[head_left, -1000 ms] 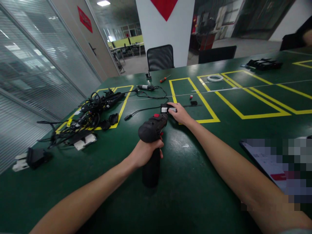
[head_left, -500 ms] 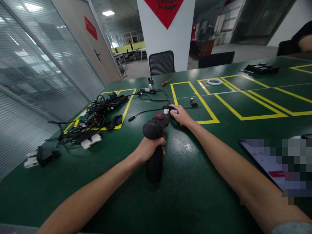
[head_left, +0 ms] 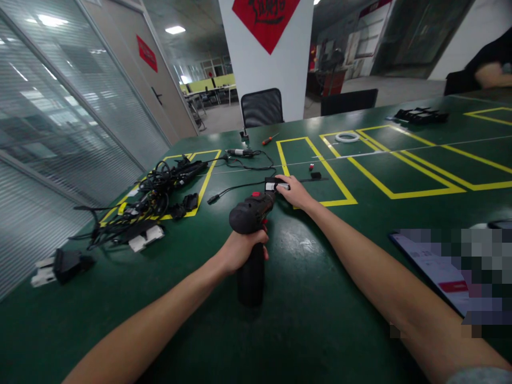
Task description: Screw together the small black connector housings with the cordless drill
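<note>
My left hand [head_left: 242, 249] is closed around the handle of a black cordless drill [head_left: 246, 216] with a red switch on top. The drill's nose points forward, up against a small black box with a white label [head_left: 272, 185]; whether its tip touches the box I cannot tell. My right hand [head_left: 293, 191] grips that box from its right side, fingers on its top and edge. A black cable with a plug [head_left: 214, 199] runs out to the left of the box. Close to the right hand lie a small black piece [head_left: 316, 175] and a tiny red part [head_left: 311, 167].
On the left sits a tangle of black cables [head_left: 160, 186] with white-ended adapters [head_left: 146, 238]. Farther back are a screwdriver [head_left: 270, 139], a white ring [head_left: 347, 137] and black parts [head_left: 422, 116]. A tablet-like screen [head_left: 428, 266] lies at right. Another person's arm [head_left: 494, 74] shows far right.
The whole view has shifted slightly. Both hands keep their hold, and the drill stays against the box with little visible movement. More of the other person's arm shows.
</note>
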{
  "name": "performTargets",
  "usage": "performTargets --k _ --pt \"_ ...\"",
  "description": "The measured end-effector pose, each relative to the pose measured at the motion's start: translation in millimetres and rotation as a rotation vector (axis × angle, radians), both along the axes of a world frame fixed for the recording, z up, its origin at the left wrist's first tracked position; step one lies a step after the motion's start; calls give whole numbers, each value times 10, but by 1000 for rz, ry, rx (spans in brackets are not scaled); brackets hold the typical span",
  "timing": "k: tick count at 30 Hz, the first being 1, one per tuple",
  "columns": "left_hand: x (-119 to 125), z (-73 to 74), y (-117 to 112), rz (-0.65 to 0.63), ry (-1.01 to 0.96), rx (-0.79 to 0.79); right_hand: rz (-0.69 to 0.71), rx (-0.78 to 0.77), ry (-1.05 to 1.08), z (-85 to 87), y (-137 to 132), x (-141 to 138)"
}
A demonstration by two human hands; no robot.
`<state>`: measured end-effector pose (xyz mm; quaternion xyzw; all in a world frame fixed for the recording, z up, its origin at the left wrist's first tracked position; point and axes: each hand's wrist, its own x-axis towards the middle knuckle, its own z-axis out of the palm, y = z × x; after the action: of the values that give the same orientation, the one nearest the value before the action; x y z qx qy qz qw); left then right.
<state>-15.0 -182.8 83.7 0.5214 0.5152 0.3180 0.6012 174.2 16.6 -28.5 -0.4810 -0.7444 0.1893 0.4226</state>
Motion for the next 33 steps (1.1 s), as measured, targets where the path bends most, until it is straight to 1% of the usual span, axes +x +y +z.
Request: performTargets --k 8,15,23,27,30,33 --pt "11 53 -12 10 -1 -24 7 0 -1 13 -15 15" --pt "18 43 -15 -10 32 0 7 -2 -4 32 -25 14" --pt "31 49 -31 -1 60 -7 2 -8 -5 42 -31 4" --pt "39 27 -37 16 30 -14 8 -2 -4 38 -35 5" --pt "7 43 -67 -37 66 25 10 3 -6 29 -33 10" --pt "-50 139 -145 -155 229 128 9 7 -9 17 -25 13"
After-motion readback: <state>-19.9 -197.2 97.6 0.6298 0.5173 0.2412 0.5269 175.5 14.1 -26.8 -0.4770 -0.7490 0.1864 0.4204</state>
